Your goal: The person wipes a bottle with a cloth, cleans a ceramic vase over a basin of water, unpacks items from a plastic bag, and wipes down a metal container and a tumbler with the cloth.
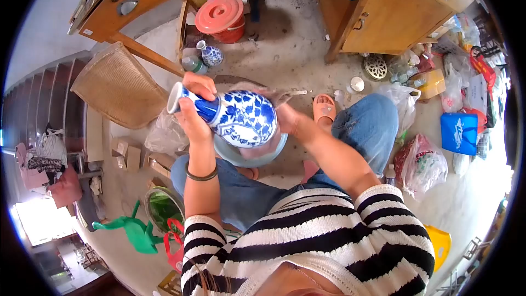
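The left hand [198,103] is wrapped round the neck of a blue-and-white vase [246,118], thumb and fingers closed on it, forearm reaching straight forward with a bangle [201,174] near the wrist. The right hand [287,119] comes in at the base end (its fingers are hidden, so I cannot tell how they grip). The vase is between both hands, above a pale blue basin [241,159], long axis running crosswise, mouth toward the person's left. Farther forward are another patterned vase [213,56] and a lidded red bucket [230,33].
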The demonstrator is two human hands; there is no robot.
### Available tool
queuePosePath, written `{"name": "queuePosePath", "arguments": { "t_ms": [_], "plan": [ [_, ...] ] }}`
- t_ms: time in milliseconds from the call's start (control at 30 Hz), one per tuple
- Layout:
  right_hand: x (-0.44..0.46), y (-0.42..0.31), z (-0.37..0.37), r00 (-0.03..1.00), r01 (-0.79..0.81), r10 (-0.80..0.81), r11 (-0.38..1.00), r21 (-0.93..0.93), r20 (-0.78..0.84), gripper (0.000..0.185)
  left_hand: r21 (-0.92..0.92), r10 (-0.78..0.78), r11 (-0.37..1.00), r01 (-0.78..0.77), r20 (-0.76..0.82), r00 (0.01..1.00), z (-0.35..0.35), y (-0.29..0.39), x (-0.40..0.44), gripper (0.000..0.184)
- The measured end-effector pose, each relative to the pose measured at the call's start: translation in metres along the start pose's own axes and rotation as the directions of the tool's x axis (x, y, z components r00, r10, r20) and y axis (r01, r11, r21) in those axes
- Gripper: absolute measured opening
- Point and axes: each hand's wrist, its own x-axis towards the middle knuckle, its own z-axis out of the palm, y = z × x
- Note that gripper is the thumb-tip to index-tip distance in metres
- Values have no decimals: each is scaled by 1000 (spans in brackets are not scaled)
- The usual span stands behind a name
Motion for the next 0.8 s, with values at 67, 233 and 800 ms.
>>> {"name": "queuePosePath", "arguments": {
  "t_ms": [67, 233, 800],
  "plan": [
    [-14, 17, 20, 994, 101, -106, 979, 178, 15, 50, 27, -20, 999, 19, 56, 998, -5, 0, 5, 62],
    [-15, -1, 19, 958, 272, -258, 957, 105, -128, 46, -7, -184, 983, 184, -12, 983, 3, 3, 8, 45],
    [-49, -35, 131, 560, 134, -670, -507, -851, 487, 42, 322, -70, 944, 72, -17, 997, 10, 4, 3, 57]
  ]
}}
